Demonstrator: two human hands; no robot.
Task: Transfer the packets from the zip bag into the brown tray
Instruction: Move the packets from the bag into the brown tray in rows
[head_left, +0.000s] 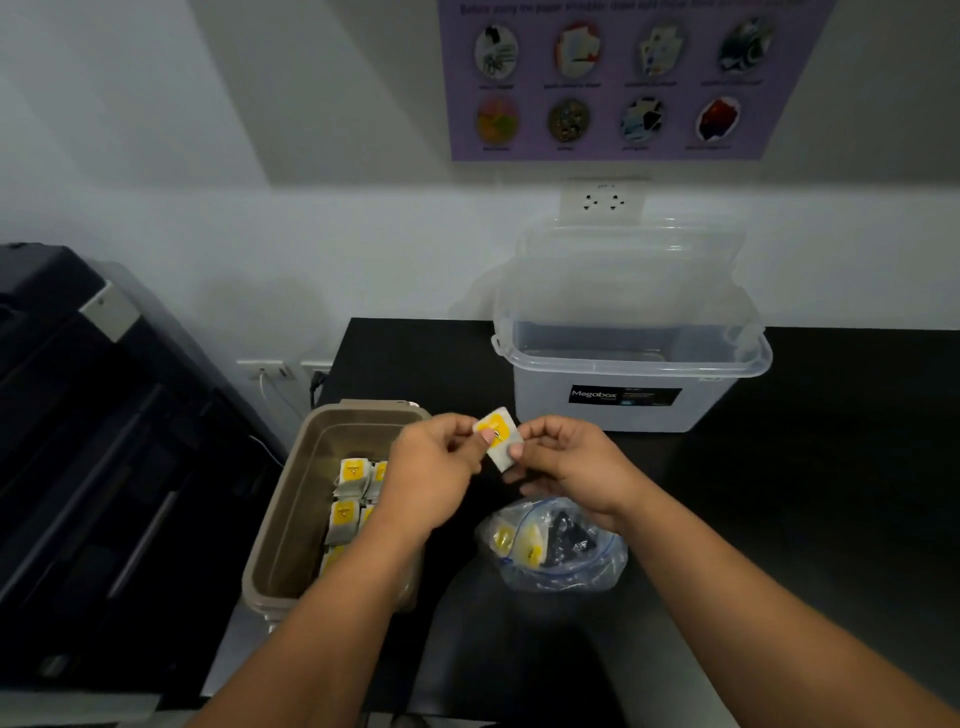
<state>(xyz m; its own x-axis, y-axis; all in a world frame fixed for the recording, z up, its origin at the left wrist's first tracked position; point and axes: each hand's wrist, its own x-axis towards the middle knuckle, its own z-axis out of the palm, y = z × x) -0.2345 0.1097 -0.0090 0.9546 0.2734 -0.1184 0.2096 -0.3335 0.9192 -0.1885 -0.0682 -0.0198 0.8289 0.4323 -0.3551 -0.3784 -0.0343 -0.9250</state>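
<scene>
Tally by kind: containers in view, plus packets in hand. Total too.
brown tray: 1
zip bag: 1
clear storage box: 1
packet, pinched between left hand and right hand: 1
Total: 4
Packets inside the tray and bag overlap, so they are not counted.

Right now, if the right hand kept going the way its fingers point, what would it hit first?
Probably the left hand: the right hand points leftward, pinching the packet, whose other edge the left hand pinches, well short of the brown tray. Depth is unclear.
</scene>
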